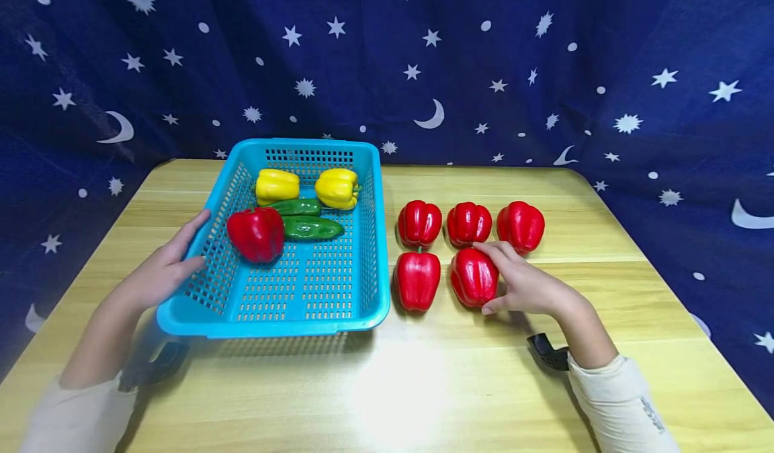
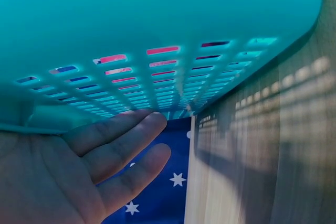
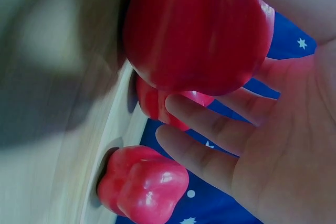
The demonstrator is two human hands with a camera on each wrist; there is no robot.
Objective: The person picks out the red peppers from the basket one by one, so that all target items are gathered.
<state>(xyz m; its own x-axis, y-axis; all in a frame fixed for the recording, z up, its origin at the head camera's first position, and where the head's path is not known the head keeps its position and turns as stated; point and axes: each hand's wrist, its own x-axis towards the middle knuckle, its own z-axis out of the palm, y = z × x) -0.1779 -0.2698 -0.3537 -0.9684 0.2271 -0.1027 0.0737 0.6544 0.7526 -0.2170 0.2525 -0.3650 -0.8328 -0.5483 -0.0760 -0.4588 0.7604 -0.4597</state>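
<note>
A blue perforated plastic basket (image 1: 357, 324) stands on the left of the table. My left hand (image 1: 162, 269) holds its left rim, thumb over the edge and fingers against the outside wall. Inside lie a red bell pepper (image 1: 256, 235), yellow bell peppers (image 1: 277, 186) and green peppers (image 1: 312, 228). To the right of the basket, my right hand (image 1: 525, 283) grips a red bell pepper (image 1: 474, 277) on the table, with the thumb at its near side and fingers at its far side. In the right wrist view some fingers (image 3: 210, 121) extend past this pepper.
Beside the gripped pepper sits another red bell pepper (image 1: 417, 281). Behind them is a row of red bell peppers (image 1: 420, 224). A dark blue cloth (image 1: 484, 70) with stars and moons hangs behind the wooden table (image 1: 423, 386).
</note>
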